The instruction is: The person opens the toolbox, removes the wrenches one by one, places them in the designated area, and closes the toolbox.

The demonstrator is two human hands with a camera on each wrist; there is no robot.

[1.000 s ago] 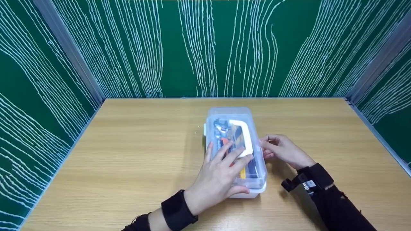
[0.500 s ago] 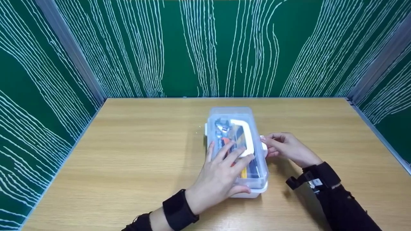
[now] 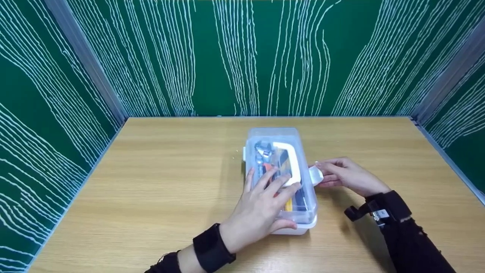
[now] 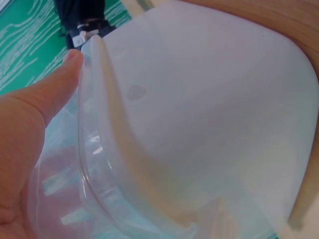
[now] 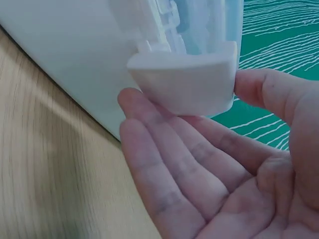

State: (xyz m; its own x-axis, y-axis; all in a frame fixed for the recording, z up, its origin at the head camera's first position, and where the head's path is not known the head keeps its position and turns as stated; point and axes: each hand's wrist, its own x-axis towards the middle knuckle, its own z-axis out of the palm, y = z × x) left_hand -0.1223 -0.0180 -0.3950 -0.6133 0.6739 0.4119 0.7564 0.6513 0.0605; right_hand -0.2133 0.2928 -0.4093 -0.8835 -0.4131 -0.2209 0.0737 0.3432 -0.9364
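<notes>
A clear-lidded plastic toolbox (image 3: pixel 271 132) stands lengthwise on the table, its lid down. Through the lid show an adjustable wrench (image 3: pixel 264 150) and other tools with orange and yellow parts. A white carry handle (image 3: pixel 292 163) lies along the top. My left hand (image 3: pixel 254 212) rests on the lid with fingers spread; in the left wrist view its thumb (image 4: pixel 60 82) lies by the lid's edge. On the right side, my right hand (image 3: pixel 350 177) pinches a white latch (image 5: pixel 187 87), which is swung outward from the box wall. The thumb is at one end, fingertips beneath.
The wooden table (image 3: pixel 170 182) extends on both sides of the box. Green panels (image 3: pixel 212 57) with white wavy lines enclose the back and sides. A second latch (image 3: pixel 244 154) sits on the box's left side.
My right hand has pulled the right-side latch outward, away from the box, moving slightly right. The left hand stays spread on the lid.
</notes>
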